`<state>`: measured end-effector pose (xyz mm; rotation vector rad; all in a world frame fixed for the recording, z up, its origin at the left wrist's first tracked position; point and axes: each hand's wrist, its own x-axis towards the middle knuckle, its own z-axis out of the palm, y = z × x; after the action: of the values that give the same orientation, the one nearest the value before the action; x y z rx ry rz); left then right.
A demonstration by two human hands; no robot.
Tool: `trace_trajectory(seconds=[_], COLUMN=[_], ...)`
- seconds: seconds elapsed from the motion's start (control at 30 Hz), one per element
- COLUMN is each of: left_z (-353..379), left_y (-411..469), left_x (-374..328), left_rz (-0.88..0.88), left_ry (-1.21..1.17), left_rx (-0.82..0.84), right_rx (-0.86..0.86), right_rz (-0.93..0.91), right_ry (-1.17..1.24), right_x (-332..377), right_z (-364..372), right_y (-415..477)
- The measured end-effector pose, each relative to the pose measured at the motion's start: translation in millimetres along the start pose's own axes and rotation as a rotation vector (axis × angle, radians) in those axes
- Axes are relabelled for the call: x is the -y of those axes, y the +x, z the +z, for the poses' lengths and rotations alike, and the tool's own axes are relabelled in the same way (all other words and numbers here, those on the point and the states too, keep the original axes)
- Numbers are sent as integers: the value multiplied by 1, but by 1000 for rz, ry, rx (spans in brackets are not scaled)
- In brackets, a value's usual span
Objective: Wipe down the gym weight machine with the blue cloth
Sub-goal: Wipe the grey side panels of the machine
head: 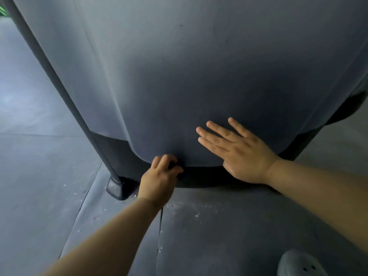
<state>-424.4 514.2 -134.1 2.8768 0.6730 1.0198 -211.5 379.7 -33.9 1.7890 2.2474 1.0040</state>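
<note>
Panel of the gym weight machine [199, 66], smooth and grey-blue, fills most of the view, above dark floor mats [49, 156] flecked with white specks. The right hand [241, 154] lies flat on the panel's lower part, fingers straight and spread apart. The left hand [159, 180] curls its fingers at the panel's bottom edge around something dark; whether that is the blue cloth cannot be told. No wipe marks show, so progress is unclear; much of the machine likely remains.
</note>
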Motion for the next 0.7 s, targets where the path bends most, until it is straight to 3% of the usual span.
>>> trace_trajectory(seconds=[0.1,0.3,0.4,0.47,0.57,0.63,0.7], left_z=[15,-31,-45,-34,3,18,15], left_y=[-14,48,79,76,36,6,-2], left_x=[4,-59,-71,-70,-67,-59,-55], left_rz=[-91,-191,-177,-154,-123,-208,-342], left_ry=[-13,-155,-152,-104,-39,-58,-60], left_rx=[43,-424,-531,-508,-292,-179,-199], right_rx=[-13,30,57,59,65,57,46], right_rz=[-64,-93,-123,-116,-35,19,44], right_ry=[0,-12,-45,-34,-15,-5,-5], right_x=[-16,-45,-55,-57,-48,-47,-55], right_z=[-3,-17,-22,-23,-22,-22,-25], right_y=[-5,-22,-25,-24,-28,-36,-43])
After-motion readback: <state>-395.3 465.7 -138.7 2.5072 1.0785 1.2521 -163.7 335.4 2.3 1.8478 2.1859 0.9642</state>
